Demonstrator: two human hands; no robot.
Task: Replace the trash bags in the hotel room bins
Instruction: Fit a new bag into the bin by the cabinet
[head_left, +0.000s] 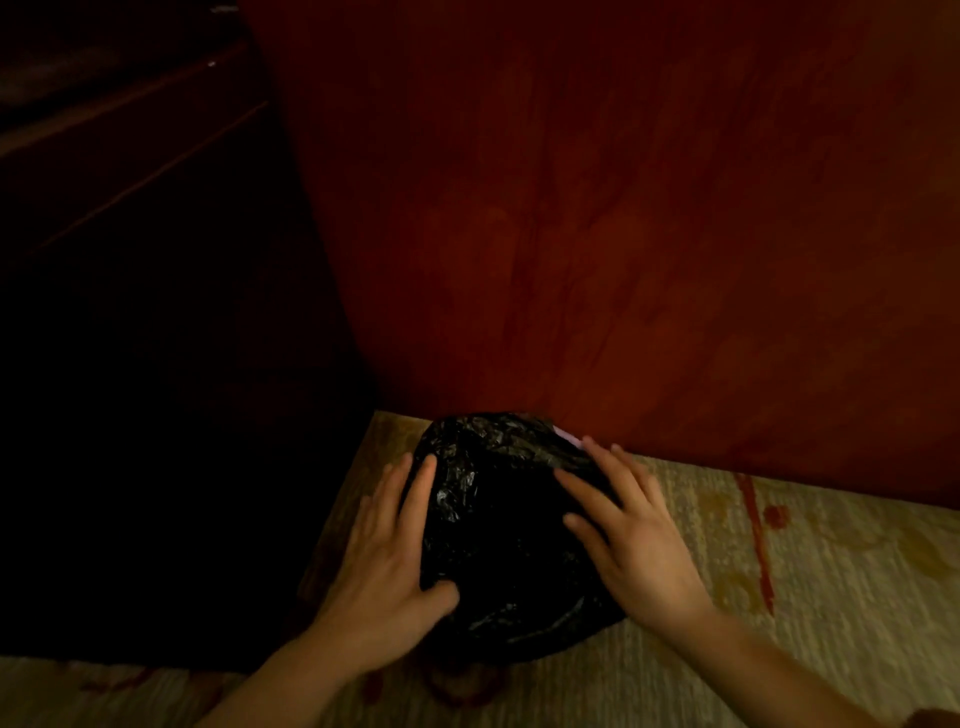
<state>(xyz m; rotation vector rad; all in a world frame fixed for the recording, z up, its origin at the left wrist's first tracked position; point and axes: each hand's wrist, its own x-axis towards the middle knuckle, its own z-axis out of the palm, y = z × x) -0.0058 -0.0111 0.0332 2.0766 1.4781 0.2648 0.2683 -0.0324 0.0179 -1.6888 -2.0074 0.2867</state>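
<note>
held the left hand (387, 551) open against the near side of a black trash bag (498, 519), fingers straight and spread, thumb pressed into the plastic. held the right hand (639, 530) open too, fingers splayed flat over the bag's opposite flank, gripping nothing. bracketed the bag between both palms, touching it on either side.

showed the plastic crinkled and domed between the hands, probably drawn over a bin. could not see the bin itself, nor tell whether the film was tucked over a rim. caught a small pale sliver (566, 434) just beyond the right fingertips, at the bag's far edge; could not tell what it was.

showed the bag resting on patterned carpet (831, 571), pale with red streaks, spreading beneath and outward of both wrists. set it, just past the fingertips, close against a red wood panel (623, 208). flanked it, beyond the left hand, with dark furniture (130, 260) lost in shadow.

judged the work at this bin to be near its end, with the bag in place and being smoothed or pressed down. could not rule out a full bag being gathered for removal instead. saw no spare bags and no second bin. left to do, on the first reading: a final tuck here, then any other bins in the room.
</note>
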